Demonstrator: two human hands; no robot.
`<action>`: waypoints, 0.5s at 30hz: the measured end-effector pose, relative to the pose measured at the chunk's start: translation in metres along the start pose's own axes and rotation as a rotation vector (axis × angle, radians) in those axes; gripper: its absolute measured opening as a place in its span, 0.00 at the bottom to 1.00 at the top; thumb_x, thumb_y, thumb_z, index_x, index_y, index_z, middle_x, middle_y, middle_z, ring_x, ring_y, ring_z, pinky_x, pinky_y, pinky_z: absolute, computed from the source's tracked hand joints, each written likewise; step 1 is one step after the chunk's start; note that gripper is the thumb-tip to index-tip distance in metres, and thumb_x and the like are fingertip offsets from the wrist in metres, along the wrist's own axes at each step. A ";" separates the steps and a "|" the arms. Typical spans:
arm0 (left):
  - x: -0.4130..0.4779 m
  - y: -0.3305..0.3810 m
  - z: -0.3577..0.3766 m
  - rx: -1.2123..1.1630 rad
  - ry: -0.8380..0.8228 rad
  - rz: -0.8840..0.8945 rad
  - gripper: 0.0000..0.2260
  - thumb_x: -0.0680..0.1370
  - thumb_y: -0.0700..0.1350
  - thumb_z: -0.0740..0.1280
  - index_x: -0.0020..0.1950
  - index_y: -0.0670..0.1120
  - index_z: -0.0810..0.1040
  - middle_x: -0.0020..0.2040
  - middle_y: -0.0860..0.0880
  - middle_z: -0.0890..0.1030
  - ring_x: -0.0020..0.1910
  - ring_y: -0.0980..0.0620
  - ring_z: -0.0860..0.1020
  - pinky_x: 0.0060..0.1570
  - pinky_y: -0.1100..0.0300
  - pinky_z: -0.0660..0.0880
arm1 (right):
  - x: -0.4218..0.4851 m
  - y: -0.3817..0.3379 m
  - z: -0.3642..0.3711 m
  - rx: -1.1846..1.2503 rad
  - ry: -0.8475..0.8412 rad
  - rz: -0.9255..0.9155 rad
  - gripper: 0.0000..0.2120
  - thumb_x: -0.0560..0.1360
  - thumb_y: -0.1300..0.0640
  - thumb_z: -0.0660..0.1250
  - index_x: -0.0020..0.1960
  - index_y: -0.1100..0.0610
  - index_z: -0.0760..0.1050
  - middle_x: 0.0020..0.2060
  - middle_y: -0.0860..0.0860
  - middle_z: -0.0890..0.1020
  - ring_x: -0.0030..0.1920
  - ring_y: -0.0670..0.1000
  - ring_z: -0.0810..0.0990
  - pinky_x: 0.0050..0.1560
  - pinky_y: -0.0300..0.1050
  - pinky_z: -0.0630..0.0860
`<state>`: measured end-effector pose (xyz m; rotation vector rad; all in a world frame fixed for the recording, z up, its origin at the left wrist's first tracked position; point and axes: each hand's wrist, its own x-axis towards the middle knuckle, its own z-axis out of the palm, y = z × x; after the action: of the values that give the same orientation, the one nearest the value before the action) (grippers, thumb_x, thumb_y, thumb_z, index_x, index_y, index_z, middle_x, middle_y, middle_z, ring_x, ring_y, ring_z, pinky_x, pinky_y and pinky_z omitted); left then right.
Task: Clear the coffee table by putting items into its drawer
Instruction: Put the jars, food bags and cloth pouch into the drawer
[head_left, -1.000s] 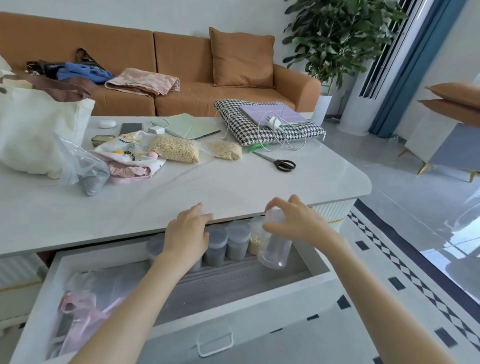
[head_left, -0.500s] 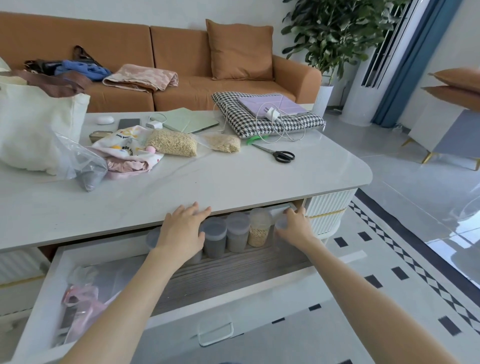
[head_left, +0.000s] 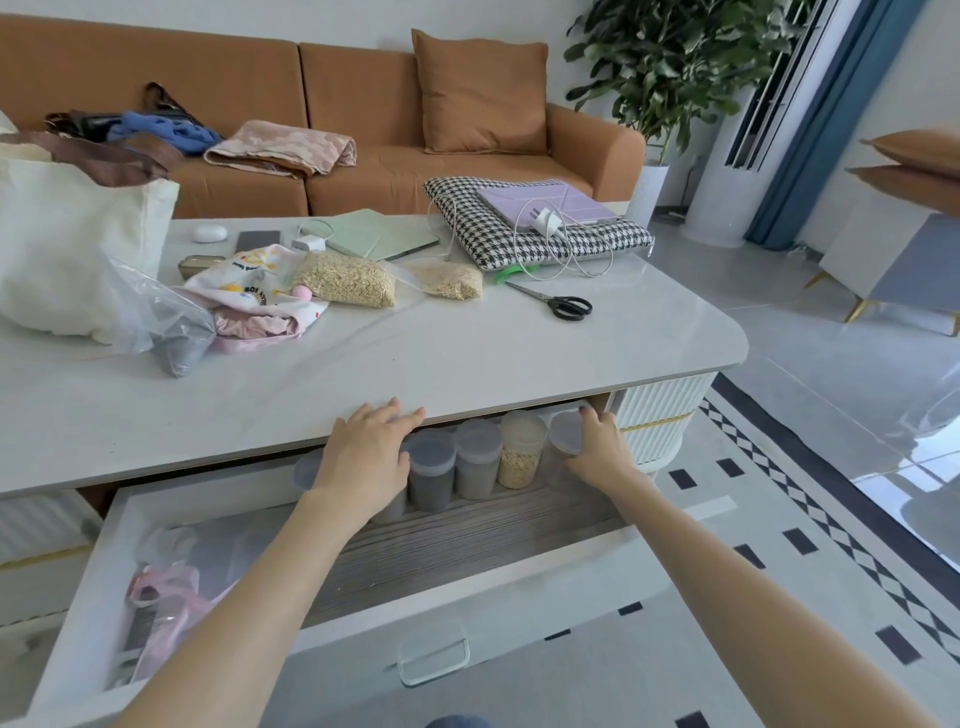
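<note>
While the drawer (head_left: 519, 592) stood pulled out under the coffee table (head_left: 467, 358), a clear jar (head_left: 563, 435) was held at the right end of the row of jars (head_left: 475, 460) along its back, the right hand (head_left: 597, 449) curled round it. The left hand (head_left: 363, 457) was laid flat, fingers nearly straight, over jars further left. Seating that jar was judged the step in hand; next, release and a reach for the tabletop would be called for. On top were seen scissors (head_left: 563, 304), bags of grain (head_left: 345, 278), a charger (head_left: 545, 222) and a tote bag (head_left: 67, 244); the table's overhang crowded the jars' tops.
</note>
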<state>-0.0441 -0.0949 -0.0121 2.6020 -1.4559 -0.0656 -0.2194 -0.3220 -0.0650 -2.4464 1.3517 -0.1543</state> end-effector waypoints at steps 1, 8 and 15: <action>0.000 0.001 0.000 0.003 0.002 -0.003 0.25 0.81 0.46 0.59 0.77 0.57 0.58 0.78 0.49 0.58 0.76 0.45 0.58 0.72 0.49 0.59 | -0.001 -0.001 0.001 0.004 -0.002 0.040 0.31 0.73 0.64 0.68 0.72 0.64 0.58 0.62 0.62 0.70 0.59 0.63 0.75 0.47 0.46 0.70; -0.001 0.001 0.000 0.006 0.003 0.008 0.25 0.81 0.46 0.59 0.77 0.56 0.57 0.78 0.48 0.58 0.76 0.44 0.57 0.72 0.49 0.59 | 0.003 -0.008 0.009 0.161 -0.016 0.215 0.30 0.75 0.59 0.69 0.68 0.69 0.57 0.57 0.61 0.77 0.57 0.60 0.78 0.41 0.44 0.70; -0.002 -0.002 0.000 0.003 0.027 0.030 0.25 0.81 0.45 0.59 0.77 0.56 0.58 0.78 0.48 0.59 0.75 0.45 0.58 0.71 0.50 0.59 | 0.015 -0.015 0.015 0.220 0.005 0.274 0.33 0.75 0.57 0.69 0.70 0.71 0.57 0.63 0.63 0.75 0.63 0.60 0.75 0.54 0.47 0.73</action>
<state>-0.0439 -0.0919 -0.0120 2.5719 -1.4866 -0.0242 -0.1952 -0.3238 -0.0753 -2.0617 1.5651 -0.2282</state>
